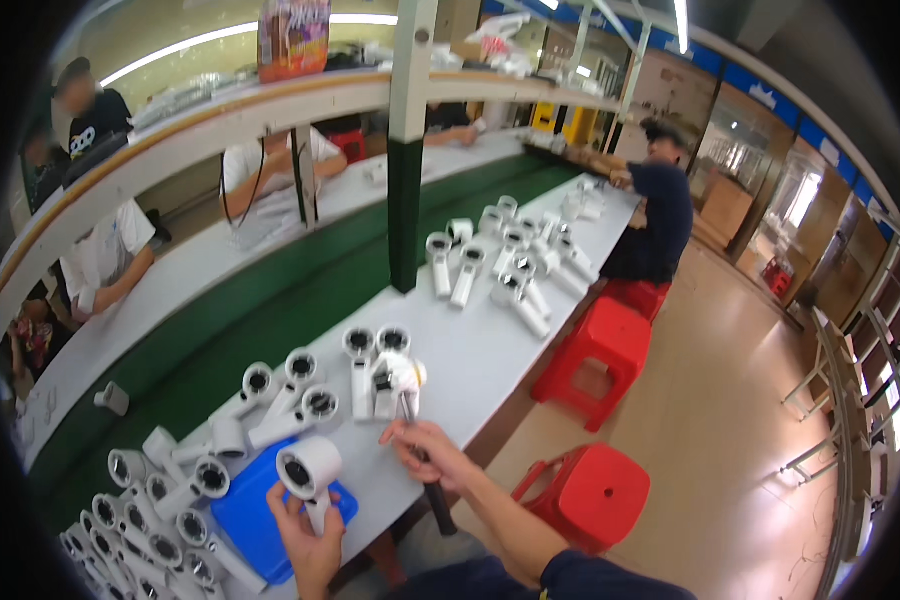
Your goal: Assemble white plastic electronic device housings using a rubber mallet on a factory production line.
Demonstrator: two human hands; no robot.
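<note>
My left hand (310, 535) grips the handle of a white hair-dryer-shaped housing (315, 465), its round, dark-ringed opening turned up and to the left. This housing is held above a blue tray (255, 500). My right hand (425, 455) is closed around a hammer-like tool (435, 500) with a metal shaft and a black grip. Its head (402, 373) seems wrapped in white material with a yellow band. That head sits beside two similar housings (360, 365) on the grey table, partly covering one of them.
More white housings (165, 510) crowd the table's left end; another group (520, 255) lies farther along. A green conveyor belt (270, 310) runs beside a dark-based post (405, 200). Red stools (595, 490) stand at right. Co-workers sit across the belt, and one (660, 200) at the table's far end.
</note>
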